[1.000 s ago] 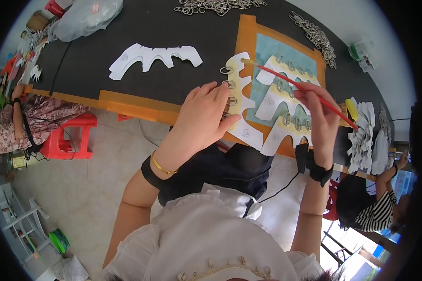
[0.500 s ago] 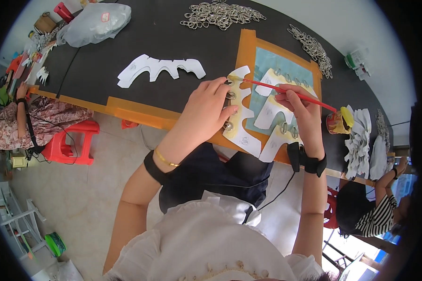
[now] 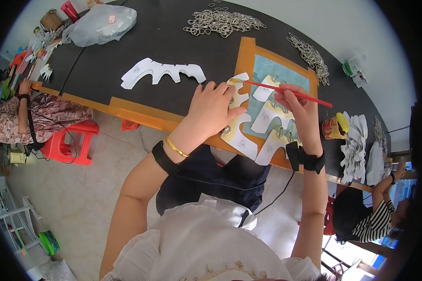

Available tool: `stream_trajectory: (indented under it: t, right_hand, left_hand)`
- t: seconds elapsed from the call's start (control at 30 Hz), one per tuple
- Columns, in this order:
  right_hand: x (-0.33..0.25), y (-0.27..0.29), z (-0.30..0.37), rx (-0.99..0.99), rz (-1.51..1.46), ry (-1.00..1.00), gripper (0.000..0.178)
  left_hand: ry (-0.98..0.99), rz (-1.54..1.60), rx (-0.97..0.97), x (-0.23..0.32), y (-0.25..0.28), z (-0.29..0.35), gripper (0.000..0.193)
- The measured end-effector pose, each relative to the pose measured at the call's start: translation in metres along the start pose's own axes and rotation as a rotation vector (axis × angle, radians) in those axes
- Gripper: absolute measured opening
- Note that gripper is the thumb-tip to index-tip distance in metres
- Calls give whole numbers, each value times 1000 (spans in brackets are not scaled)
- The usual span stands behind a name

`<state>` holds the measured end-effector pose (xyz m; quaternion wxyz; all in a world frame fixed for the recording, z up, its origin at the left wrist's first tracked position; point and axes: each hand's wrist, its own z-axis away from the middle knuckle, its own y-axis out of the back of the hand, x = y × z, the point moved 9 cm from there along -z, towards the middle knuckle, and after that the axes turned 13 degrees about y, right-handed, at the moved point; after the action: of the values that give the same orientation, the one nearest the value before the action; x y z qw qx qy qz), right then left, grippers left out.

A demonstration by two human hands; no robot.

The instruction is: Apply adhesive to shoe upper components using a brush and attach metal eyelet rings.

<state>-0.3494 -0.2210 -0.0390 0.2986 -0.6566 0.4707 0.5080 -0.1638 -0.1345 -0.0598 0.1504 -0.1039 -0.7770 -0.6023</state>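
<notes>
Left hand (image 3: 214, 107) lies flat, fingers spread, pinning a white scalloped cut-out (image 3: 237, 122) at the left edge of the orange-framed board (image 3: 246, 55) on the dark tabletop (image 3: 173, 42). Right hand (image 3: 297, 107) has its grip pinched around a red-handled brush (image 3: 290, 92), handle pointing right and away, tip at the far end of that same cut-out, just beyond the left fingertips. This looks like the coating step: brush on the piece, stroke in progress. More cut-outs (image 3: 272, 114) with metal rings on them lie on the board's blue mat, just right of the pinned one.

What the next move seems to call for is steady pressure from the left palm while the bristles run along the scallops (a slip would smear the mat), then likely a reach right to the small pot with its yellow lid (image 3: 334, 127) near the right wrist. A plain cut-out (image 3: 162, 72) waits to the left; ring heaps (image 3: 222, 22) sit far back.
</notes>
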Motion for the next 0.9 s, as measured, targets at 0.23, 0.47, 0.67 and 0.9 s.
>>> stream_trajectory:
  t: [0.23,0.47,0.67,0.9]
  right_hand:
    - [-6,0,10,-108,91,51,21]
    - [-12,-12,8,-192,170,68,18]
    - [-16,2,15,-143,169,54,19]
    - [-53,83,63,192,-211,75,26]
  left_hand:
    - [52,-14,-49,-1,-4,1,51]
    - [49,-30,-45,-2,-3,1,49]
    - [56,-30,-43,-4,-1,1,49]
    - [-11,46,-13,6,-3,1,46]
